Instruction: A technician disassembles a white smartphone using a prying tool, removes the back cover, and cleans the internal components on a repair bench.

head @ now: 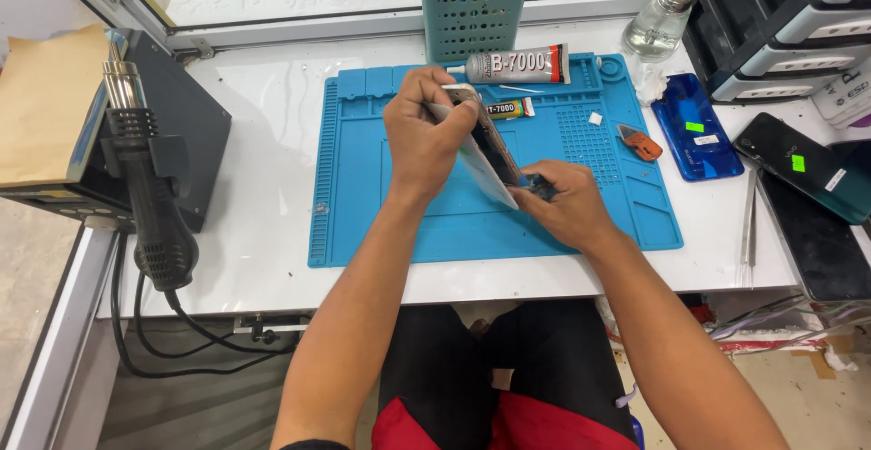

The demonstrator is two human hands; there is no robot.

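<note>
White table (263, 259) carries a blue work mat (381, 223). On the mat's far edge: a grey glue tube (517, 65) and a smaller yellow tube (508, 110); an orange tool (641, 144) lies to the right. A teal basket (472, 19) of tools stands behind. Left: hot-air gun (150, 187) on its station. Right: glass bottle (660, 19), blue phone cover (697, 128), tweezers (749, 223), dark phones (807, 169).

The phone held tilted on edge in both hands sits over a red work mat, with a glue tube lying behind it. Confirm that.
Wrong in one respect: the head view shows the work mat is blue, not red. The left hand and right hand do hold the phone tilted on edge over it, with the glue tube behind.
</note>
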